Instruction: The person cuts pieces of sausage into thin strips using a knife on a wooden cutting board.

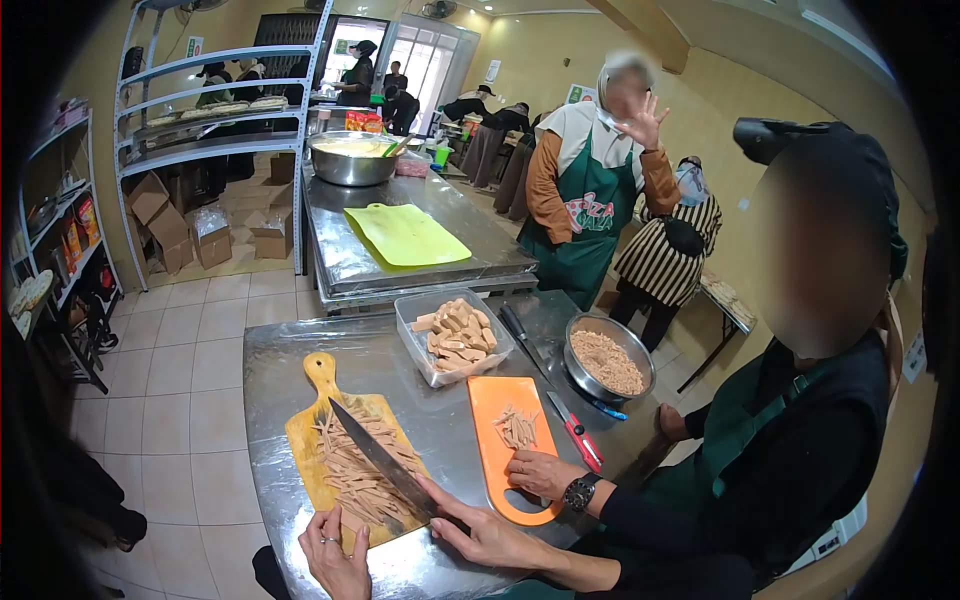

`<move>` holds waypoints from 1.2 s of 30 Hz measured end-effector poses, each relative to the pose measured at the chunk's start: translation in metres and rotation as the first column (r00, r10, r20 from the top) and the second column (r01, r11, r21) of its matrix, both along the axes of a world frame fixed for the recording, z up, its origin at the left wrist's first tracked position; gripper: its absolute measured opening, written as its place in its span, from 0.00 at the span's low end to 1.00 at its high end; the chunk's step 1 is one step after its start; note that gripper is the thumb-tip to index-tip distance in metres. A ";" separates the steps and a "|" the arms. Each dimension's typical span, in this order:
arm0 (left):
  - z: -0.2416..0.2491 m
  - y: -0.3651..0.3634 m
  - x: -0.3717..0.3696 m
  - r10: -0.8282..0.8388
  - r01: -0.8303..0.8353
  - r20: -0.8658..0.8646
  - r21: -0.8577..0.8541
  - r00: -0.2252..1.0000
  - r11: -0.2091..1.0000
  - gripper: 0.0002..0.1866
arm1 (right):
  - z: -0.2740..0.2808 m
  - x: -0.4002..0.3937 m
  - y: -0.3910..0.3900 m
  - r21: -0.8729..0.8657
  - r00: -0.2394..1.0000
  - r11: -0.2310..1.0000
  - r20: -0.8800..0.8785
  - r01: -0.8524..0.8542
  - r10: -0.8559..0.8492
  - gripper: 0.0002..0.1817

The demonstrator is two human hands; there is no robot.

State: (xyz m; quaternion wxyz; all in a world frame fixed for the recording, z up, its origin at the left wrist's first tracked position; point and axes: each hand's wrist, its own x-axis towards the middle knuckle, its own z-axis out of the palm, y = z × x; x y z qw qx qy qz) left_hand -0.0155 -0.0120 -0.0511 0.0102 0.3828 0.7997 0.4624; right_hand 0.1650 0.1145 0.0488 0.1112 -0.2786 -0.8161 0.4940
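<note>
My right hand (485, 535) is wrapped round the handle of a large knife (385, 458), whose blade lies slantwise over a wooden cutting board (321, 372). Thin brownish strips (365, 470) cover much of that board. At its near left corner my left hand (335, 562) rests with fingers apart, the fingertips beside a pale piece at the board's edge. To the right, a co-worker's hand (540, 473) wearing a watch touches an orange board (490, 410) with a small pile of strips (516, 428).
Beyond the boards stand a plastic box of brown chunks (458, 335), a second knife (522, 337), a steel bowl of crumbs (608, 362) and a red cutter (577, 435). A co-worker (780, 440) sits close at right; another person (590, 190) stands behind a table with a green mat (408, 233).
</note>
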 end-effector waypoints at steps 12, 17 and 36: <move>0.008 0.000 0.002 0.002 -0.002 0.024 -0.020 1.000 1.000 0.26 | -0.006 0.005 -0.003 0.090 0.997 0.995 -0.066 0.034 -0.028 0.38; 0.002 -0.002 -0.001 -0.034 0.034 -0.011 -0.012 0.999 0.999 0.26 | 0.000 0.012 -0.002 0.015 0.988 0.989 -0.048 0.149 -0.149 0.39; 0.003 -0.003 -0.001 -0.031 0.030 0.006 0.020 1.000 0.999 0.24 | -0.004 0.011 -0.014 0.083 0.996 0.996 0.090 -0.034 0.026 0.37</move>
